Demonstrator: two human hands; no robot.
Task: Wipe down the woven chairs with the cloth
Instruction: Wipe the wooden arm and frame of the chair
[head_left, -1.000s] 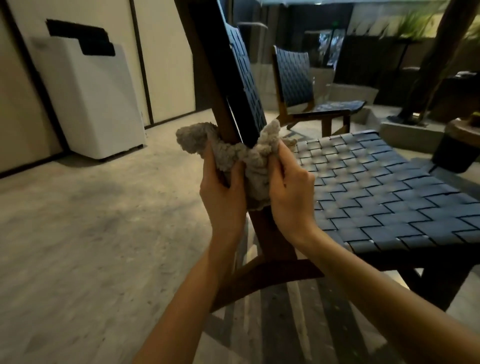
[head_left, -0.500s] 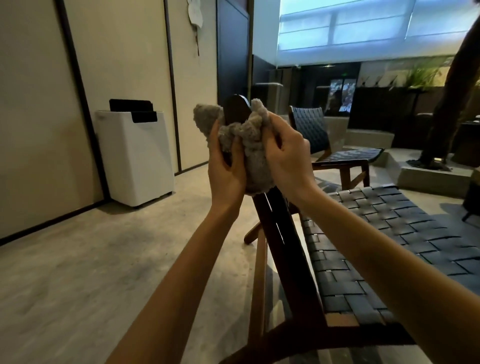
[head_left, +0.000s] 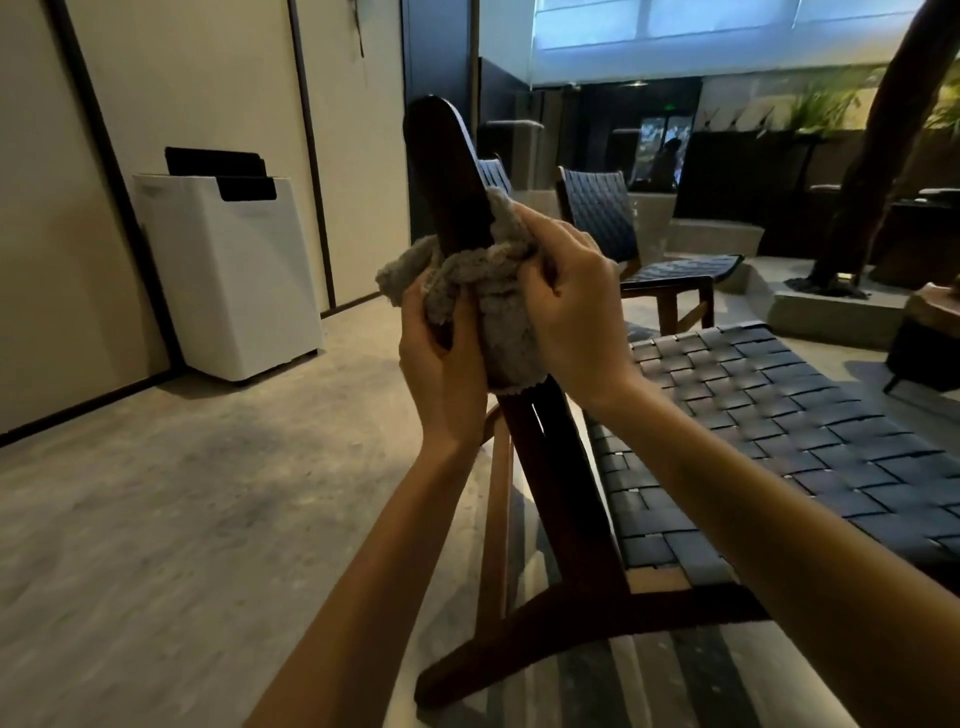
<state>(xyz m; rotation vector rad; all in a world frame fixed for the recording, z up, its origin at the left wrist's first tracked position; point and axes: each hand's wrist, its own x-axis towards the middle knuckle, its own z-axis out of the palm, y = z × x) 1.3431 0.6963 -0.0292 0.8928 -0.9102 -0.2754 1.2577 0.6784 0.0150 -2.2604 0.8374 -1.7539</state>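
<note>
Pale stone floor (head_left: 156, 519) fills the lower left of the frame, running wide from the near woven chair (head_left: 779, 415) to the wall. At centre, the left hand (head_left: 441, 364) and the right hand (head_left: 571, 306) both grip the grey cloth (head_left: 493, 296), fingers curled tight, bunching it around the chair's dark wooden back post (head_left: 447, 171). Half a second ago the cloth sat just under the post's tip; now it is lower, and a long stretch of the rounded top stands bare above it. The woven seat spreads to the right, its front edge by the right forearm. At middle left, against the wall, stands a white box-shaped unit (head_left: 228, 270) with a dark slot on top; its contents cannot be seen. Behind the hands, upper centre, stands a second woven chair (head_left: 602, 218).
</note>
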